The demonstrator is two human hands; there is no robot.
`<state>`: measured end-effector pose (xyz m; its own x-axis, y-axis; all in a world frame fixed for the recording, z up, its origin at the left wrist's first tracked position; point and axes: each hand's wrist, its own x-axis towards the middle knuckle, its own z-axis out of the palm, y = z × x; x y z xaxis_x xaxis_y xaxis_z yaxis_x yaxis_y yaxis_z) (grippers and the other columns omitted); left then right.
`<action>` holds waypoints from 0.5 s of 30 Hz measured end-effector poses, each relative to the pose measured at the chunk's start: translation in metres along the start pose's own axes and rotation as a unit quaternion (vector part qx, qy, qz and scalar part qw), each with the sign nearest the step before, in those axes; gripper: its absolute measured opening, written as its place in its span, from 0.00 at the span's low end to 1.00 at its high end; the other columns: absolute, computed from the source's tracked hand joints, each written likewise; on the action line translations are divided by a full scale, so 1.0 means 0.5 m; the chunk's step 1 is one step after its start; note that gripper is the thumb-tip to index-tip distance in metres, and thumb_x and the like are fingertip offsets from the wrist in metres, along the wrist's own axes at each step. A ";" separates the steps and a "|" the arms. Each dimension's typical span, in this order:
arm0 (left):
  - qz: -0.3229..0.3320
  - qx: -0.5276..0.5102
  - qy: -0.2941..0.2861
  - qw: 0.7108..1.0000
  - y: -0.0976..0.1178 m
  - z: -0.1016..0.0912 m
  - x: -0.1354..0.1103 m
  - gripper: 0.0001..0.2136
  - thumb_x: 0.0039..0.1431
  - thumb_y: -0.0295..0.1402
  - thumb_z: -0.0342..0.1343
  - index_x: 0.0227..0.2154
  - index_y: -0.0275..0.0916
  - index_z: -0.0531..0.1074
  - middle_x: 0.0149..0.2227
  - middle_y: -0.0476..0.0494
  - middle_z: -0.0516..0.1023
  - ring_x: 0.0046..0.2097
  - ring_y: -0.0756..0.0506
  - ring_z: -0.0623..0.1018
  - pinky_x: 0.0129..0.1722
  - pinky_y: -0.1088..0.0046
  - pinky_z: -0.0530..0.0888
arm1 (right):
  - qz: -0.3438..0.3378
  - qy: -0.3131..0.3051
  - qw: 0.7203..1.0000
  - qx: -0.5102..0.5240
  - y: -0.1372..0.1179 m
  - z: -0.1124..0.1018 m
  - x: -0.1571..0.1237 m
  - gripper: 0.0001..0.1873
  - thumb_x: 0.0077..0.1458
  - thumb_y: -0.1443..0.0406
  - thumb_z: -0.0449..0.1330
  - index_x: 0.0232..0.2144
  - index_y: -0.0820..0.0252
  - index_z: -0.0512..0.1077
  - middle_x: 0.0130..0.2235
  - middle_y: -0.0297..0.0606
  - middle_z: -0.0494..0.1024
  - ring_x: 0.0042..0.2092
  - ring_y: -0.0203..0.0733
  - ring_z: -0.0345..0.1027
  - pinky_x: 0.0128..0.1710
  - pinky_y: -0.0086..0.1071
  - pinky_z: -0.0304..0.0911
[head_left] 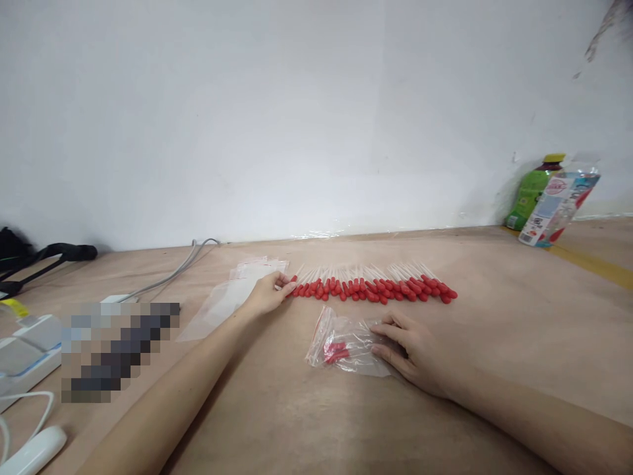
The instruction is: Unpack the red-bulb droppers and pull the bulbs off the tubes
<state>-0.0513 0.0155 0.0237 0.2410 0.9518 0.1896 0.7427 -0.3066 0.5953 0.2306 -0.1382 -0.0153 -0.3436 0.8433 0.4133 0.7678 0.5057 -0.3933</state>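
A long row of thin white sticks with red bulb-shaped ends (363, 287) lies across the table, red ends facing me. At the row's left end my left hand (271, 290) pinches a red-ended stick (295, 280) between thumb and fingers. Nearer to me, a clear zip bag (363, 363) lies flat with its zip edge to the left. A few red ends (337, 353) show inside it. My right hand (415, 349) grips the bag's right end, thumb and fingers closed on the plastic.
Several flat clear bags (232, 290) lie behind my left forearm. On the left are a power strip (37, 353), a grey cable (168, 274), a white device (37, 452) and a blurred-out dark item (121, 353). A green bottle (531, 194) and a clear bottle (558, 208) stand back right.
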 end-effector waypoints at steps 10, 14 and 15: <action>-0.100 0.047 -0.007 0.994 0.010 0.013 0.054 0.11 0.47 0.42 0.54 0.21 0.39 0.68 0.14 0.51 0.72 0.15 0.49 0.71 0.22 0.75 0.66 | 0.003 -0.004 1.000 -0.011 -0.002 -0.002 0.000 0.14 0.55 0.60 0.51 0.42 0.57 0.69 0.39 0.41 0.69 0.36 0.39 0.66 0.38 0.34 0.63; -0.127 0.027 -0.038 0.991 0.004 0.009 0.061 0.11 0.46 0.39 0.55 0.15 0.38 0.67 0.11 0.50 0.70 0.16 0.48 0.73 0.21 0.76 0.67 | 0.001 -0.001 1.000 -0.007 0.001 -0.001 0.000 0.14 0.55 0.60 0.51 0.41 0.57 0.70 0.39 0.41 0.69 0.36 0.38 0.66 0.38 0.34 0.63; -0.131 0.020 -0.037 0.990 0.002 0.007 0.061 0.11 0.46 0.38 0.55 0.15 0.38 0.67 0.12 0.50 0.71 0.17 0.47 0.74 0.21 0.76 0.67 | 0.000 -0.002 1.000 -0.005 0.001 -0.001 0.000 0.14 0.55 0.60 0.51 0.41 0.57 0.70 0.39 0.41 0.69 0.36 0.38 0.66 0.38 0.34 0.63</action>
<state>-0.0410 0.0440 0.0275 0.0805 0.9964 -0.0265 0.8092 -0.0498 0.5854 0.2312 -0.1382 -0.0151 -0.3454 0.8441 0.4102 0.7736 0.5035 -0.3847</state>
